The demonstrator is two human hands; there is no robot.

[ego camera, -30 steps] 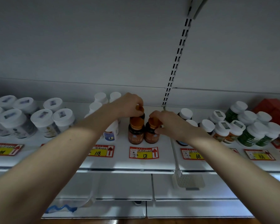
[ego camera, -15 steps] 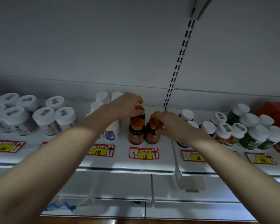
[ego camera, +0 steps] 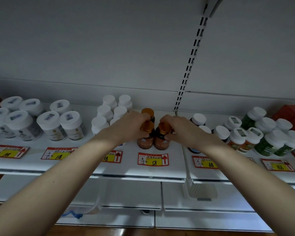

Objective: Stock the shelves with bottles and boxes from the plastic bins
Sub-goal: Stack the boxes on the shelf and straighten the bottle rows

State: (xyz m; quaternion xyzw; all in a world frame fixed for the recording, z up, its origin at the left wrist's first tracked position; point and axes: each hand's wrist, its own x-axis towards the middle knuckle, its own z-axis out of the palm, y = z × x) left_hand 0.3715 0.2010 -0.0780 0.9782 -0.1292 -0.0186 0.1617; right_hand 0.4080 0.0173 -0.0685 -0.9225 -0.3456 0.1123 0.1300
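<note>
On the top shelf (ego camera: 129, 165), right above the price tag marked 58 (ego camera: 153, 159), both hands are working a little cluster of amber bottles with gold caps. The left hand (ego camera: 129, 127) is curling its grip around the front left amber bottle (ego camera: 146, 136), fingers on the cap and neck. The right hand (ego camera: 179, 129) is doing the same to the front right amber bottle (ego camera: 162, 137), thumb pressing its side. Both bottles are standing upright on the shelf, touching each other, with a third amber bottle (ego camera: 148, 113) sitting just behind them.

Progress-wise, I'm guessing this shelf is getting close to done. White-capped jars (ego camera: 46, 121) are filling the left side, plain white bottles (ego camera: 109, 109) are lined up beside the amber ones, and green bottles (ego camera: 269, 142) plus red boxes (ego camera: 291, 114) are crowding the right end. Room is showing behind the amber row, so more could go there. Lower shelves (ego camera: 134, 191) are looking bare, so that's probably what's left. A clear plastic bin (ego camera: 92, 208) is peeking out below, contents too hard to tell.
</note>
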